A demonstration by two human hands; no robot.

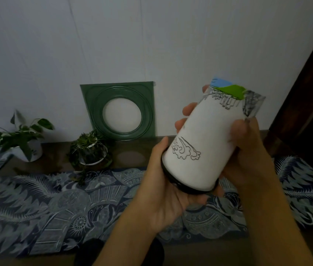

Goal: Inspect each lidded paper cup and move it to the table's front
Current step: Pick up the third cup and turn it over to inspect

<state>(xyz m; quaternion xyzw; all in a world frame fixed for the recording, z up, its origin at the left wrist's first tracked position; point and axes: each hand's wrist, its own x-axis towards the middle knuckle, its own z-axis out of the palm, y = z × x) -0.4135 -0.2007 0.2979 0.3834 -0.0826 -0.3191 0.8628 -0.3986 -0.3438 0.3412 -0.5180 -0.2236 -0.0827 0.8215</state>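
White paper cup (207, 139) held upside down in both hands, above the table (132, 148).

Fingers (188, 110) of the right hand (247, 148) curl around the cup's narrow end and press its wall, while the left hand (163, 181) cups the black lid (173, 181), fingers wrapped under it. With the lid facing down, a loose fit or a hard squeeze on the thin, smooth paper could pop it off and spill whatever is inside onto the patterned blue cloth (65, 204) below. Behind stand two potted plants (90, 150) and a green square frame (119, 110).
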